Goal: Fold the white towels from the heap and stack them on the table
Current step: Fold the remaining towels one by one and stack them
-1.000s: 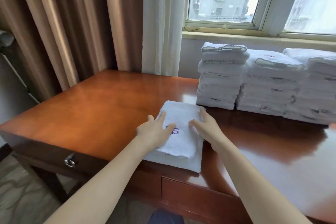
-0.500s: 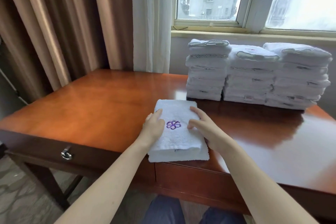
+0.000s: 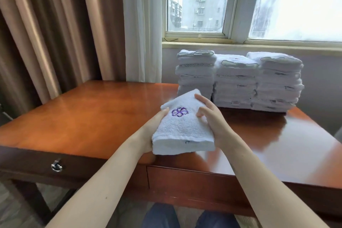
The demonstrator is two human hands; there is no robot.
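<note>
A folded white towel (image 3: 182, 127) with a purple flower emblem is lifted off the wooden table (image 3: 92, 116), tilted with its far end raised. My left hand (image 3: 153, 127) grips its left edge, thumb on top. My right hand (image 3: 212, 118) grips its right edge, fingers curled over the top. Three stacks of folded white towels (image 3: 238, 79) stand side by side at the back of the table under the window. No heap of unfolded towels is in view.
Brown curtains (image 3: 46, 33) and a white sheer curtain (image 3: 142, 24) hang behind the table's left half. A drawer with a metal pull (image 3: 56, 166) sits in the table's front left. My knees (image 3: 185, 216) show below the table edge.
The folded towel lay flat on the table under both hands. Both hands have since taken it by its sides and lifted it up and toward the stacks.
</note>
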